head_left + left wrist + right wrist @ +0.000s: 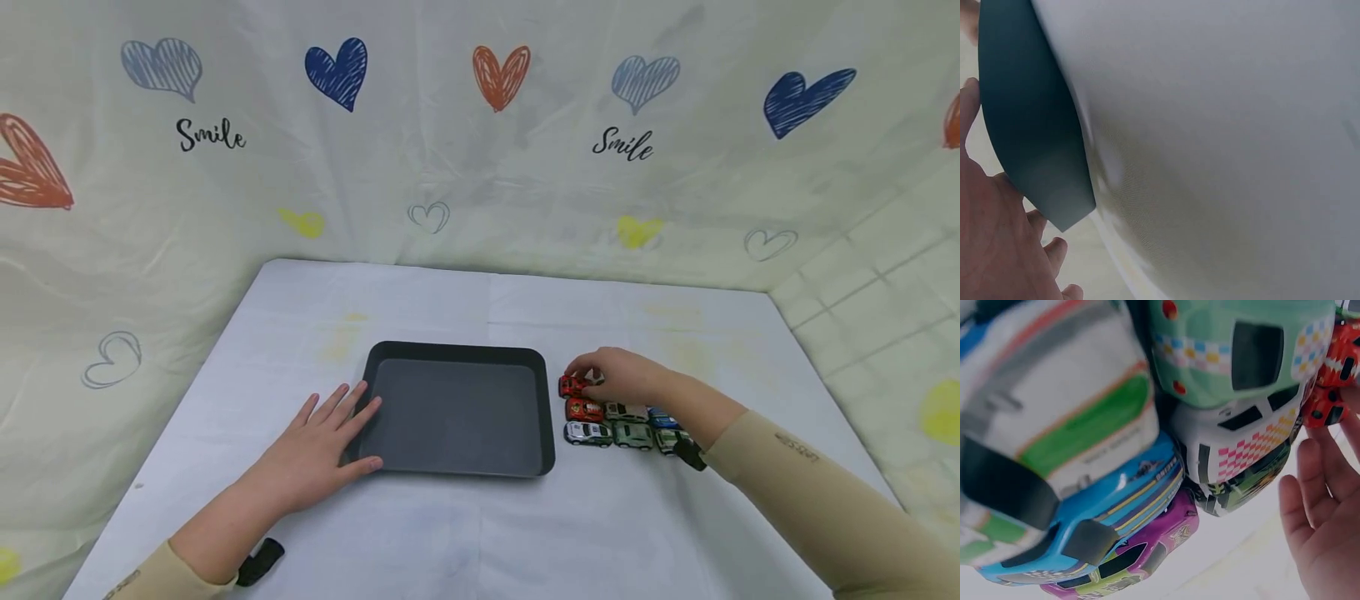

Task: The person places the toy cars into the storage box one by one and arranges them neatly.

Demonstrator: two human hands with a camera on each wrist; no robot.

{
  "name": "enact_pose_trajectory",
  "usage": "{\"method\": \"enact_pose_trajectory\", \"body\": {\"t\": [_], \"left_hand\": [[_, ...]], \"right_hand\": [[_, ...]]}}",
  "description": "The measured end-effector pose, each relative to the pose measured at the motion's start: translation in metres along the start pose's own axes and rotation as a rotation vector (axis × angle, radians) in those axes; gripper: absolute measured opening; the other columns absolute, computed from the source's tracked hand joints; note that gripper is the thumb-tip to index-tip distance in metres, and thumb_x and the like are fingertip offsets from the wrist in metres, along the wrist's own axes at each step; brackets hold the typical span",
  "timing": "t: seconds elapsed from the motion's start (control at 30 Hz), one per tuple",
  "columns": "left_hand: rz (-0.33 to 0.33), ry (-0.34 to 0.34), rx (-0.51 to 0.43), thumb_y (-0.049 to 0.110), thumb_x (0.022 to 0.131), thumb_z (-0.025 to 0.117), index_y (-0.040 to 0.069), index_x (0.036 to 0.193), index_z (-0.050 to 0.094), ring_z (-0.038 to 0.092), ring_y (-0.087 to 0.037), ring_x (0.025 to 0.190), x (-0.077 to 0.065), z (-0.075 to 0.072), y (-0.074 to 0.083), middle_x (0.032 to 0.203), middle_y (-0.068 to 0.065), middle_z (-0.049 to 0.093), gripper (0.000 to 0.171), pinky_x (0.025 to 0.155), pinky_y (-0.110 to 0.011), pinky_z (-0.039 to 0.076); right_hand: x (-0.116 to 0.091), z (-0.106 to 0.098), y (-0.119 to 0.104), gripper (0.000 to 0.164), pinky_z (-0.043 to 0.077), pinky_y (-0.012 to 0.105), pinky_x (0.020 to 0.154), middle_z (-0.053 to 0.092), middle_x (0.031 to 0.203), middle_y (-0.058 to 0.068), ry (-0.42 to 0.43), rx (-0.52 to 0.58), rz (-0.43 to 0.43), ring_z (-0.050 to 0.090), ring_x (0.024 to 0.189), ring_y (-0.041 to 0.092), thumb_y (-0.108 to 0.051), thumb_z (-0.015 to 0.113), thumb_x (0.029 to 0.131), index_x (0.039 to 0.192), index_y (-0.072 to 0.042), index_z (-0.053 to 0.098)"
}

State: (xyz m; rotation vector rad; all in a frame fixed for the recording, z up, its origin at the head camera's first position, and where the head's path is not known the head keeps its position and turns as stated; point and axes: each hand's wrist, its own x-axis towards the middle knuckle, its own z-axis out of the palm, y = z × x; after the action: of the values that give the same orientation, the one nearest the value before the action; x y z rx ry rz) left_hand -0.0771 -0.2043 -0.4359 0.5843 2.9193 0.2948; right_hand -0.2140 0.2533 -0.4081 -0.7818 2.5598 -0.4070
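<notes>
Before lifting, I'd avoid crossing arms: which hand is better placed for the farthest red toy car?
Right hand, probably: it's at the red toy car; the dark grey rectangular tray lies between car and left hand.

One tray (457,417), nine toy cars (632,435)

"Smile" twice on pale backdrop (427,150), "RACING" on blue toy car (1107,509), right sleeve (825,500) lettering illegible

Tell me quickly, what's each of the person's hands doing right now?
Left hand: open, fingers spread at the left edge of the dark gray tray.
Right hand: closed, pinching the farther red toy car.
</notes>
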Motion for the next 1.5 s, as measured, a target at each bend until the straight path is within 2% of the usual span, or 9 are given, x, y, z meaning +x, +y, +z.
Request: {"method": "enact_pose_trajectory", "body": {"t": [0.2,0.3,0.73,0.83,1.0,1.13,1.23,1.37,1.5], "left_hand": [[-0.002,-0.006,0.01,0.066,0.092,0.054,0.019,0.158,0.03,0.015,-0.034,0.15,-0.001,-0.003,0.003,0.165,-0.007,0.018,0.084,0.119,-0.059,0.01],[-0.003,-0.005,0.01,0.065,0.092,0.055,0.019,0.158,0.03,0.015,-0.034,0.15,-0.001,-0.004,0.003,0.165,-0.007,0.018,0.084,0.119,-0.06,0.01],[-0.008,-0.005,-0.002,0.068,0.091,0.052,0.02,0.158,0.03,0.014,-0.033,0.151,-0.002,-0.003,0.003,0.165,-0.007,0.017,0.085,0.119,-0.059,0.009],[-0.005,-0.004,-0.004,0.067,0.091,0.054,0.02,0.158,0.03,0.014,-0.033,0.151,-0.002,-0.002,0.003,0.165,-0.007,0.017,0.085,0.119,-0.059,0.009],[-0.004,-0.002,-0.002,0.065,0.091,0.055,0.02,0.158,0.03,0.014,-0.033,0.151,-0.001,0.0,0.002,0.165,-0.007,0.017,0.084,0.119,-0.06,0.01],[-0.003,-0.001,-0.011,0.066,0.091,0.055,0.021,0.158,0.029,0.014,-0.033,0.151,-0.001,0.001,0.001,0.165,-0.006,0.017,0.085,0.119,-0.06,0.01],[-0.002,-0.005,-0.02,0.068,0.091,0.053,0.021,0.158,0.028,0.013,-0.032,0.151,-0.002,0.002,0.001,0.166,-0.006,0.015,0.085,0.119,-0.06,0.009],[-0.002,-0.01,-0.027,0.071,0.091,0.049,0.021,0.158,0.028,0.012,-0.032,0.151,-0.002,0.002,0.0,0.166,-0.006,0.014,0.087,0.119,-0.059,0.008],[-0.004,-0.011,-0.033,0.071,0.091,0.05,0.02,0.158,0.028,0.011,-0.032,0.152,-0.002,0.002,0.001,0.166,-0.006,0.014,0.087,0.119,-0.06,0.007]], "right_hand": [[0.006,-0.001,0.006,0.034,0.049,0.035,0.071,0.066,0.11,0.0,-0.036,0.057,0.005,0.056,0.081,0.016,-0.015,0.068,0.091,0.125,-0.013,0.067],[0.006,-0.002,0.008,0.035,0.047,0.033,0.069,0.066,0.11,-0.001,-0.041,0.087,0.02,0.053,0.077,0.015,-0.017,0.069,0.091,0.126,-0.015,0.066],[0.002,-0.013,0.015,0.039,0.048,0.037,0.079,0.065,0.119,0.0,-0.012,0.22,0.052,0.055,0.095,0.02,-0.029,0.073,0.091,0.128,-0.019,0.067],[-0.001,-0.016,0.015,0.04,0.047,0.037,0.076,0.065,0.123,0.002,0.0,0.252,0.056,0.054,0.092,0.02,-0.029,0.073,0.091,0.129,-0.018,0.067],[-0.002,-0.022,0.008,0.04,0.042,0.035,0.066,0.065,0.117,0.005,0.025,0.307,0.054,0.048,0.077,0.02,-0.028,0.074,0.091,0.128,-0.017,0.068],[0.001,-0.027,-0.001,0.039,0.041,0.034,0.063,0.066,0.113,0.004,0.041,0.338,0.056,0.046,0.072,0.02,-0.029,0.074,0.09,0.127,-0.016,0.069],[0.007,-0.029,-0.008,0.039,0.042,0.034,0.063,0.067,0.112,0.003,0.037,0.358,0.049,0.048,0.073,0.02,-0.03,0.075,0.09,0.126,-0.018,0.07],[0.018,-0.032,-0.023,0.038,0.041,0.034,0.063,0.067,0.098,0.009,0.012,0.396,0.033,0.047,0.072,0.022,-0.03,0.076,0.089,0.125,-0.02,0.07],[0.033,-0.033,-0.045,0.038,0.04,0.035,0.064,0.068,0.099,0.007,-0.002,0.422,0.003,0.048,0.072,0.022,-0.029,0.077,0.088,0.125,-0.022,0.071]]}}
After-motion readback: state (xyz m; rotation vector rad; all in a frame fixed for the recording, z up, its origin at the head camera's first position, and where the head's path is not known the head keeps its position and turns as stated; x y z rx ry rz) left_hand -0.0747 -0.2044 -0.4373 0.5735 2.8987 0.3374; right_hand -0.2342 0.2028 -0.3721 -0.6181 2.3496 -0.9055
